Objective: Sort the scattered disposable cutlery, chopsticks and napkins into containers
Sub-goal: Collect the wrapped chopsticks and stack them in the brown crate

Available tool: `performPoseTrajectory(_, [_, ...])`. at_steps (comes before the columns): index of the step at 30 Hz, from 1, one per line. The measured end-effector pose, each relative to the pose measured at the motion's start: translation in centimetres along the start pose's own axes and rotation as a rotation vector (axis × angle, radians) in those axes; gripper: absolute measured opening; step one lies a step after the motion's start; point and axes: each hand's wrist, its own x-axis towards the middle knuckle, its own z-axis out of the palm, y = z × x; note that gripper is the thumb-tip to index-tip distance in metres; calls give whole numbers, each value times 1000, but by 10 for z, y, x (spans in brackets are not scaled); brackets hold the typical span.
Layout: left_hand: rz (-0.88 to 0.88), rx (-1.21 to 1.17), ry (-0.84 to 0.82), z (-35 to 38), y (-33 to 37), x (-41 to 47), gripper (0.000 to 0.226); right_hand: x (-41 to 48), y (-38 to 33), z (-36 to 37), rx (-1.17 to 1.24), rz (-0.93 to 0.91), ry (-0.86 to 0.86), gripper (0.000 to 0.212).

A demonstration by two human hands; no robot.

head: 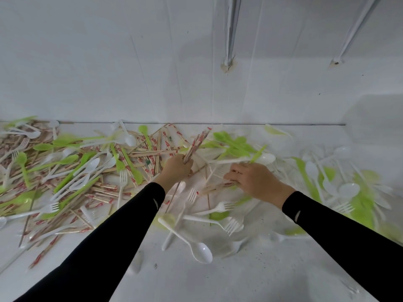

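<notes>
Black sleeves (113, 232) cover both forearms, which reach over a white table (272, 269) strewn with disposable cutlery. The left hand (175, 168) is closed in a fist round a bundle of wrapped chopsticks (197, 141), held off the table and pointing toward one o'clock. The right hand (255, 179), palm down at three o'clock of the left, curls its fingers round a second chopstick packet (214, 186), which lies low over the table and sticks out toward nine o'clock. At nine o'clock of the left hand spreads a mixed heap (76, 171) of wrapped chopsticks, green spoons, white forks and white spoons, reaching back to the wall (109, 62). At eleven o'clock of the right hand lies a cluster of green spoons (234, 146). At six o'clock of the hands lie a white fork (232, 226) and a white spoon (201, 252). At three o'clock, more green and white cutlery (349, 192) shows only as a blur.
</notes>
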Motion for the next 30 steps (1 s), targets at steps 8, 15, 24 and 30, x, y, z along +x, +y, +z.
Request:
performPoseTrajectory(8, [101,220,106,-5,-2,3,32,-1,16,-5,-14,93,98,33])
performPoseTrajectory(15, [135,193,66,19,4,1,20,20,-29,-4,279,68,-175,33])
performPoseTrajectory(24, [145,377,100,27,14,-3,17,34,-41,17,116,-89,-217,47])
performPoseTrajectory(30, [111,363,90,25,6,3,12,18,-35,14,105,-167,-100,43])
